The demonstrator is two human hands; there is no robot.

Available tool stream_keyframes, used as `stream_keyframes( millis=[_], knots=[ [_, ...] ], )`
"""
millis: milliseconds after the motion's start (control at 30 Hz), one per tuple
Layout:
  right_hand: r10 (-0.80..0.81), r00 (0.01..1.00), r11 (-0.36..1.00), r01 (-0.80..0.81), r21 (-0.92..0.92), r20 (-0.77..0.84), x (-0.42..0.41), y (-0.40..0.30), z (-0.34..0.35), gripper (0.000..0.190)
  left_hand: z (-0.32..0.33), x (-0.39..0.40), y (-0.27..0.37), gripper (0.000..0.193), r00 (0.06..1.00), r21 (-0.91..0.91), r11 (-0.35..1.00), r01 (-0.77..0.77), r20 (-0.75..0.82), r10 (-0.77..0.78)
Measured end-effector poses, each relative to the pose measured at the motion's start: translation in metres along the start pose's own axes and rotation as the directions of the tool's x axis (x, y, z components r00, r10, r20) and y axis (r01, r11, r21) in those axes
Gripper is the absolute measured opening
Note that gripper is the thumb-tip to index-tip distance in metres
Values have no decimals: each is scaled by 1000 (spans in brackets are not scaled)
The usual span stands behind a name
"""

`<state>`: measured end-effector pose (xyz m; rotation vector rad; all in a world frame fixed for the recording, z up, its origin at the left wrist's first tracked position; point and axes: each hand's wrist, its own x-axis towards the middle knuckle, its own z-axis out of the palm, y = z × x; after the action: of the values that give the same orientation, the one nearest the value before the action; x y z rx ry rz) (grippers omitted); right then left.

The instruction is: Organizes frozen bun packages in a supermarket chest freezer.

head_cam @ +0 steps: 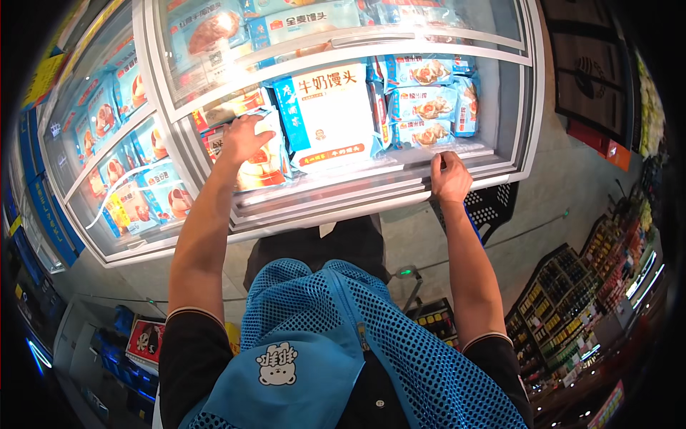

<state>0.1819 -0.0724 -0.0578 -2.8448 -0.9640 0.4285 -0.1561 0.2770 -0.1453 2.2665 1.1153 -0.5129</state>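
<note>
My left hand reaches into an open section of a chest freezer, its fingers on the top of a blue-and-orange bag of frozen buns; whether they grip it I cannot tell. Right of that bag stands a large white-and-blue packet of frozen steamed buns. Farther right, several small light-blue packets are stacked. My right hand rests at the freezer's front rim, fingers curled over the edge; its fingertips are partly hidden.
A sliding glass lid covers more bags at the back. Another glass-topped freezer section with frozen packets adjoins on the left. A black perforated basket is beyond my right forearm. Stocked shelves stand at the lower right.
</note>
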Motion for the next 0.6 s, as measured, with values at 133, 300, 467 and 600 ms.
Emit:
stream_keyframes(
  millis=[133, 300, 467, 600],
  knots=[
    [64, 996, 998, -65, 4, 63, -1, 3, -2, 28, 5, -3, 19, 65, 999, 123, 992, 24, -42, -19],
    [5, 1000, 1000, -5, -3, -2, -2, 6, 4, 27, 9, -4, 22, 60, 997, 121, 991, 62, -51, -56],
    [-23, 999, 1000, 22, -8, -40, -1, 0, 3, 26, 21, 6, -2, 57, 988, 84, 995, 48, -149, -35],
    [-21, 999, 999, 22, 23, -34, 4, 3, 11, 25, 22, 10, -20, 48, 953, -82, 996, -28, -304, 2]
  ],
)
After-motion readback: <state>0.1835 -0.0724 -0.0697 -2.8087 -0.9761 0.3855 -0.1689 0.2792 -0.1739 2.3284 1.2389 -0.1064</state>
